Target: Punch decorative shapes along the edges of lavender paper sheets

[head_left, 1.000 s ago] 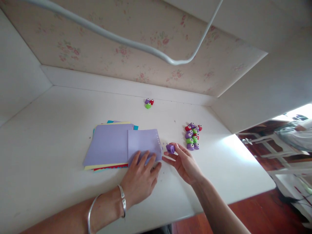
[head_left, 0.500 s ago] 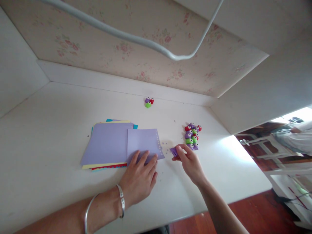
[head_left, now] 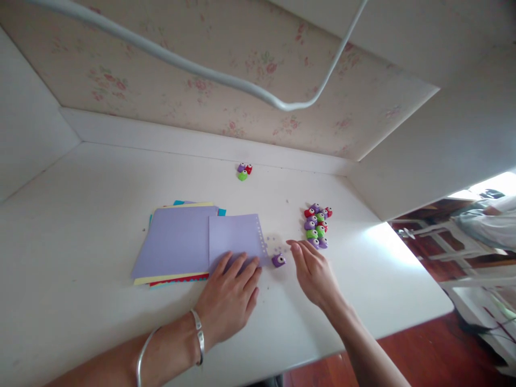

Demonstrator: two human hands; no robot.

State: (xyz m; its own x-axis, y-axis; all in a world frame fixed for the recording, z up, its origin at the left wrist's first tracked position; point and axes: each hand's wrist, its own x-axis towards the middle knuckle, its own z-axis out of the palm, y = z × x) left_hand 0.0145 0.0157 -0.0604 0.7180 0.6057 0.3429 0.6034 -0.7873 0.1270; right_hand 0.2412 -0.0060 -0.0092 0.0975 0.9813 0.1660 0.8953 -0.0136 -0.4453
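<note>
My left hand (head_left: 231, 293) lies with spread fingers on a small purple sheet of paper (head_left: 234, 231). A row of tiny punched holes runs along this sheet's right edge. Just off that edge, a purple paper punch (head_left: 278, 260) with one big eye sits on the table, apart from both hands. To its right hovers my right hand (head_left: 312, 269), fingers stretched out and nothing visible in it. Tiny purple paper bits (head_left: 276, 248) lie scattered between the sheet and this hand. The small sheet overlaps a stack of coloured paper (head_left: 173, 242), purple on top.
Several purple, green and red punches (head_left: 317, 226) stand grouped at the right. Three more punches (head_left: 243, 171) sit near the back wall. A white cable (head_left: 201, 67) hangs in front of the flowered wall. The white table's (head_left: 382, 301) front edge slants at lower right.
The purple punch was in my right hand and now rests on the table by the sheet's edge. My right hand has let go. My left hand stays on the paper.
</note>
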